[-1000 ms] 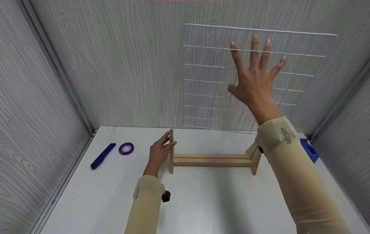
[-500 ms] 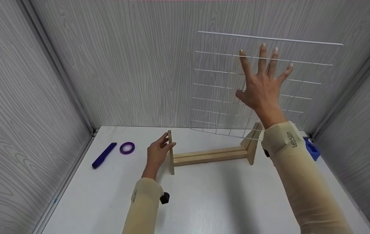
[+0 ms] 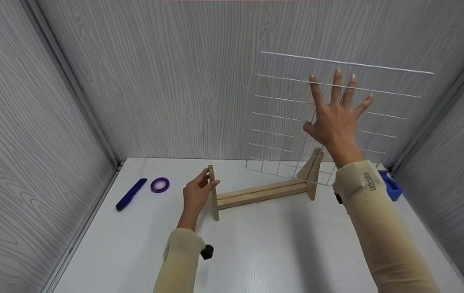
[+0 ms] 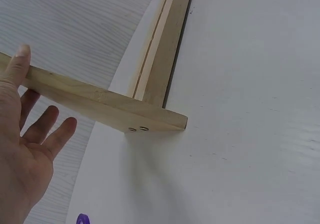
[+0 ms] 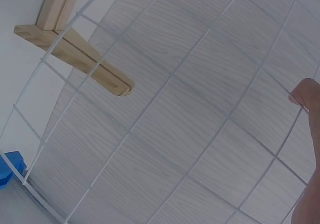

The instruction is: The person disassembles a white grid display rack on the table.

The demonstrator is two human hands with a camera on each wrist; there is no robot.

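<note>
While both sleeved arms were stretched out over the white bench (image 3: 256, 252), the left hand (image 3: 196, 194) was held against the near upright of a wooden stand (image 3: 256, 194) close to the middle of the bench. Its thumb tip was laid on the top of that upright and its fingers (image 4: 47, 129) were kept loosely spread beside it, nothing being pinched. From that upright a slotted wooden rail was run toward the right rear of the bench, where a second upright was fixed.

Further back, the right hand (image 3: 337, 118) was raised with fingers (image 3: 338, 87) straight and fanned apart, pressed flat against a white wire grid panel (image 3: 280, 118). The panel was held almost upright and slightly tilted, in front of the back wall above the rear right part of the bench, its lower edge just behind the stand's far upright; whether the two touched could not be told.

Toward the left edge of the bench a purple marker (image 3: 130, 194) and a purple tape roll (image 3: 159, 185) were laid side by side. A blue object (image 3: 390, 185) was seen at the rear right corner.
</note>
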